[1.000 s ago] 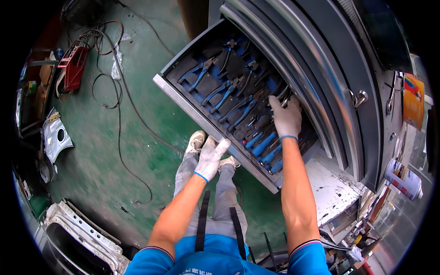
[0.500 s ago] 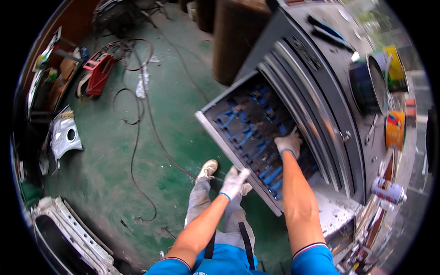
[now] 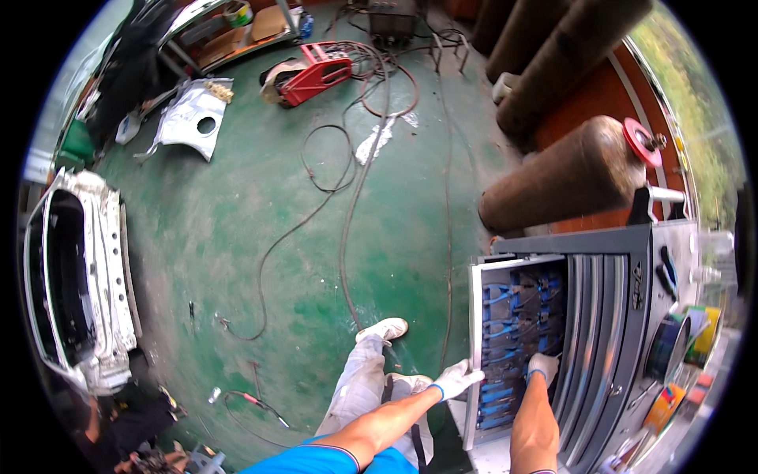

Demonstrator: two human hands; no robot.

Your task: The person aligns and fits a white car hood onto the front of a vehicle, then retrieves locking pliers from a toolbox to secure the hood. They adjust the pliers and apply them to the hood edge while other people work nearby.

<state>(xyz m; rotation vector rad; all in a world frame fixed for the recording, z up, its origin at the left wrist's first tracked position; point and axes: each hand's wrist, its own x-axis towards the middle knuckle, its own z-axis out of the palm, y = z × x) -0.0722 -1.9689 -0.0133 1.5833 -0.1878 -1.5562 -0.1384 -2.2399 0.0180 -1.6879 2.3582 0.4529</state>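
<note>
The left hand (image 3: 456,381) touches the open drawer's front edge (image 3: 475,324); the right hand (image 3: 543,366) is inside, near blue-handled tools (image 3: 497,393). I can't tell whether either is gripping.

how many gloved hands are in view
2: the left hand at the front edge of the open drawer, and the right hand at the drawer's back part. Others could be hidden in the dark clutter at lower left.

Around the view's centre, the cabinet (image 3: 594,347) stood at four o'clock, tools (image 3: 499,328) in the drawer (image 3: 475,340) on its nine o'clock side, a cylinder (image 3: 553,180) at two, a body panel (image 3: 180,122) at ten and a frame (image 3: 110,276) at nine.
</note>
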